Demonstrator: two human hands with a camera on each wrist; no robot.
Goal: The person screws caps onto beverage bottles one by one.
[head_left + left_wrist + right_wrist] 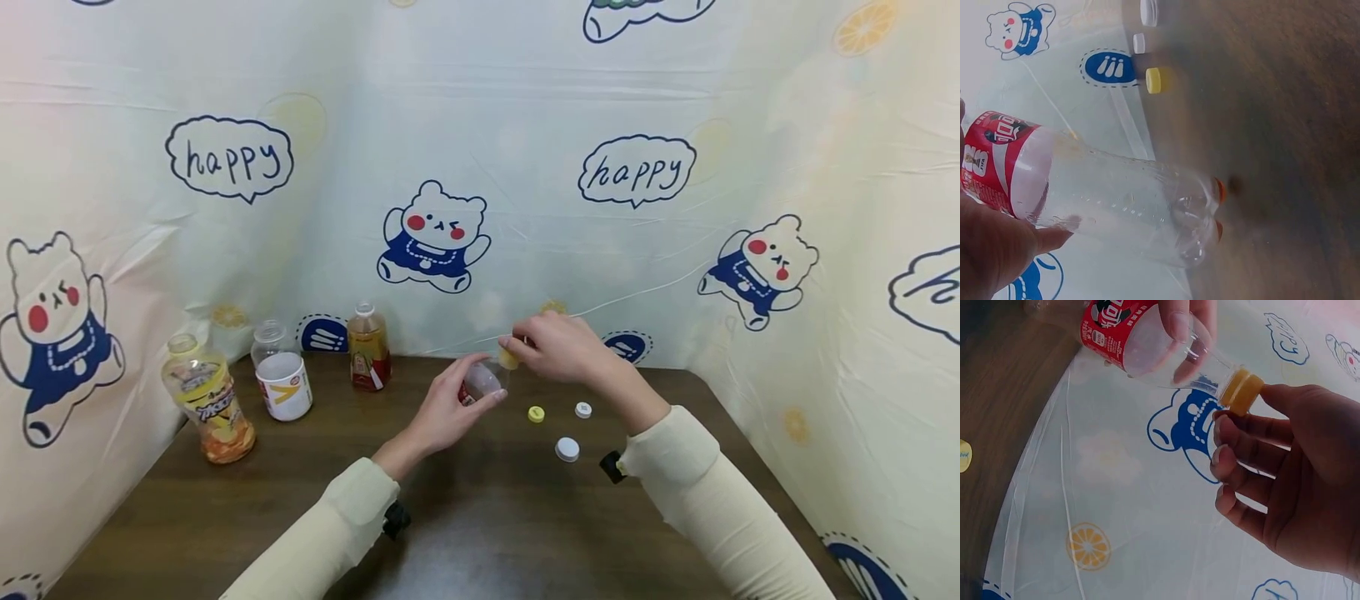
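Observation:
My left hand (442,408) grips a clear plastic bottle (1116,194) with a red label, its fingers and thumb around the upper part. The bottle is tilted in the head view, and no drink shows inside it. My right hand (558,346) pinches the orange-yellow cap (1242,392) between thumb and index finger, and the cap sits at the bottle's mouth. In the right wrist view the other fingers of that hand are loosely bent beside the cap. Whether the cap is tight on the neck cannot be told.
On the dark wooden table (465,533) lie a yellow cap (536,414), a small white cap (583,409) and a larger white cap (567,449). At the left stand a yellow-labelled bottle (210,408), a white-labelled bottle (285,387) and a red-and-yellow-labelled bottle (369,354). A printed curtain (525,275) hangs behind.

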